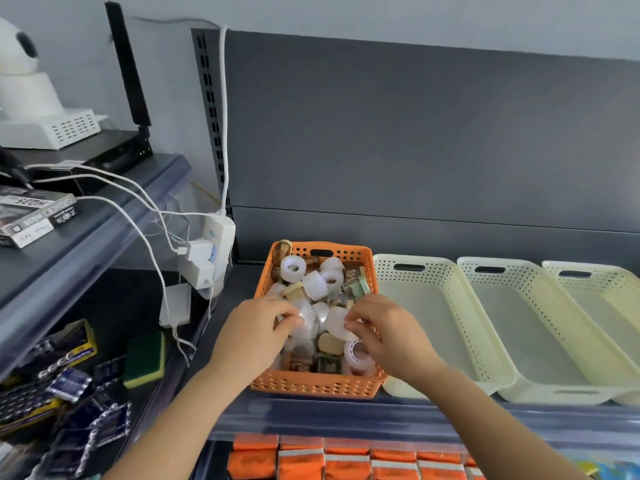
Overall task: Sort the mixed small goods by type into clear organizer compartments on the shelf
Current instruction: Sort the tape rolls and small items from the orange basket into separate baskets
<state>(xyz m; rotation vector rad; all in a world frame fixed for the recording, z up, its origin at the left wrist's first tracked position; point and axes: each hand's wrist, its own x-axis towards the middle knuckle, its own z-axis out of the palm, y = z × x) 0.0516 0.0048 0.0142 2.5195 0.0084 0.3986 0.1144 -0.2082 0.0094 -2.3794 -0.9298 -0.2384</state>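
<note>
as the tape rolls (pixel 334 320) looked light, rigid, slick, left hand (pixel 256 329) and right hand (pixel 386 332) fingers (pixel 356 328) pinched their rims.

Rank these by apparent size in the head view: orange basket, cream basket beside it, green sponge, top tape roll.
1. Cream basket and orange basket: too alike to rank.
2. Sponge.
3. Top tape roll.

a white camera (pixel 20 64) and a black router (pixel 117 150) sit on the left shelf (pixel 104 216); lower down are a power strip (pixel 220 233), a green sponge (pixel 144 358), battery packs (pixel 69 379) and orange packets (pixel 346 462).
</note>
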